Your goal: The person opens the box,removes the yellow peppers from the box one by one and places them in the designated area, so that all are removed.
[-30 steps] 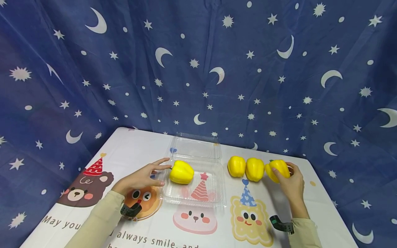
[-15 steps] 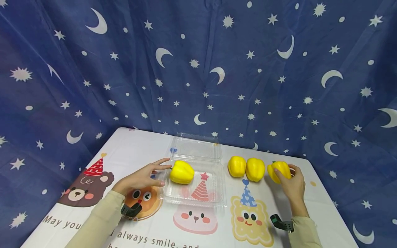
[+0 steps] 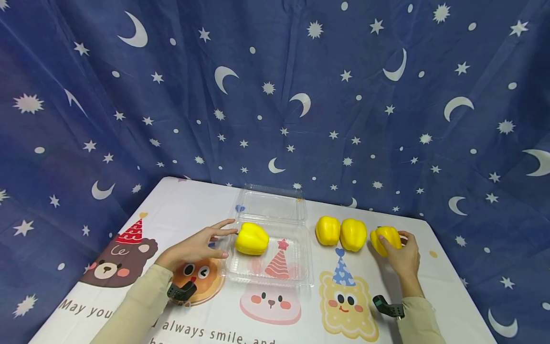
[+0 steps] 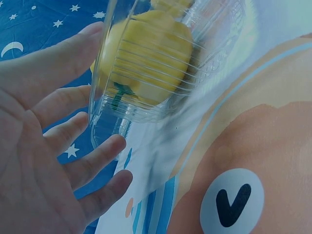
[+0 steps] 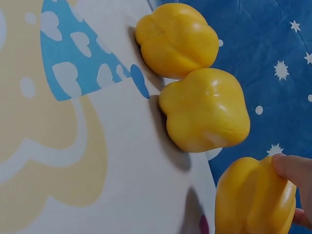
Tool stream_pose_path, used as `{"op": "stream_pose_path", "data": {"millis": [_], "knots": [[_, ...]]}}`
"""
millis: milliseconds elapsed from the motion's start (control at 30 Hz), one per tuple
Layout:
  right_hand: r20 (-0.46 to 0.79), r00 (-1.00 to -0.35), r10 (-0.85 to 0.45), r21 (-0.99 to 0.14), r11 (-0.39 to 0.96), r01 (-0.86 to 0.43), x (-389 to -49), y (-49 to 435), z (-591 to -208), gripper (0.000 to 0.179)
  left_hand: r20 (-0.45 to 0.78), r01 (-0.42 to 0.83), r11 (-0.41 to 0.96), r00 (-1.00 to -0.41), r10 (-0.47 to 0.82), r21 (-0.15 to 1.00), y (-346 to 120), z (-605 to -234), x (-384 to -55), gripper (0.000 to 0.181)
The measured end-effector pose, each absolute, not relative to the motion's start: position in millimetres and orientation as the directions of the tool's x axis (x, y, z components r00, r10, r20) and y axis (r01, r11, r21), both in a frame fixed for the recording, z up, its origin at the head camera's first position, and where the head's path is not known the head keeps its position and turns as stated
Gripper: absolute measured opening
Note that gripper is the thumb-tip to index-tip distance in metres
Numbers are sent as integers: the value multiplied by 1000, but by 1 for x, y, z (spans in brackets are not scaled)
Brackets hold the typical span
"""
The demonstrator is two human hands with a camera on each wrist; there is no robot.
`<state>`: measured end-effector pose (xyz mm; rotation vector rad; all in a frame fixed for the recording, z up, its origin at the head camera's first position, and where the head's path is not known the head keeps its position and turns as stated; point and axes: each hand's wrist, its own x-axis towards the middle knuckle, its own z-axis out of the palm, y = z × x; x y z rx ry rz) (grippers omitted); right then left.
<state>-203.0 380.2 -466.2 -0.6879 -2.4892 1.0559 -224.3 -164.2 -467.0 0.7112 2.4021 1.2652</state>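
Cartoon-print table (image 3: 180, 210) w/ clear clamshell box (image 3: 275, 267), 2 loose yellow peppers (image 3: 340, 233)

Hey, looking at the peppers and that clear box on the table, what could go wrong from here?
1. The right hand grips the end pepper close beside its neighbour; lifting it carelessly might knock that one rolling.
2. The clear box is thin and light, steadied only by the left hand's fingers at its edge; it may slide or tip.
3. The pepper in the box sits at one end and could roll.

Held pepper (image 5: 255, 197) cut by right wrist view's edge; boxed pepper (image 4: 148, 53) blurred (through plastic).
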Motion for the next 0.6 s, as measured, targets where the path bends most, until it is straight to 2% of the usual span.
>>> {"op": "stream_pose_path", "data": {"millis": [600], "knots": [[95,-788,609,-716,591,371,-217,374,-479,70,-62,267,480,-822,566,835,-164,-469,-225,65]]}}
